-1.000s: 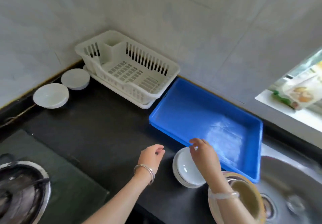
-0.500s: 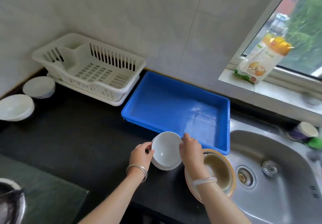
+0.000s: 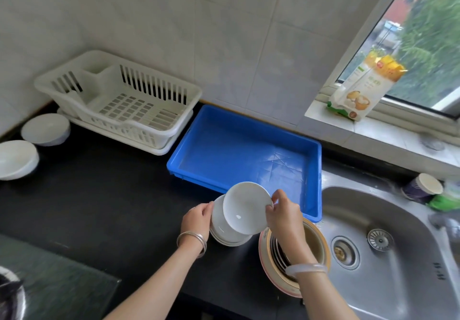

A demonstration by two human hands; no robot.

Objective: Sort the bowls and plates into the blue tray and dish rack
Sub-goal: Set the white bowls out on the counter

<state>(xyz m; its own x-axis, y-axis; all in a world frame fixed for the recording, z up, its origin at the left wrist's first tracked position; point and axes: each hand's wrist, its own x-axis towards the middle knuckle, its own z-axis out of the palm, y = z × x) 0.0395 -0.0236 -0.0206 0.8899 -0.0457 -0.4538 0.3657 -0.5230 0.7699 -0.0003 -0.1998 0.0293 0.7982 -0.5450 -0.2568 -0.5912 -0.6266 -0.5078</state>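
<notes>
Hands at a black desk (image 3: 104,202): right hand (image 3: 282,211) pinches the top white bowl (image 3: 246,207) tilted off its stack (image 3: 224,230) — left hand (image 3: 198,217), fingers curled, steadies it — just before the empty blue tray (image 3: 211,130).

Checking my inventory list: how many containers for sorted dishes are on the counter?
2: the white dish rack at the back left by the wall, and the blue tray right of it, beside the sink.

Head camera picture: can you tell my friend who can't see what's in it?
A right hand lifts a white dish off a stack of white dishes steadied by the left hand on a black counter. Behind sit an empty blue tray and white dish rack.
</notes>
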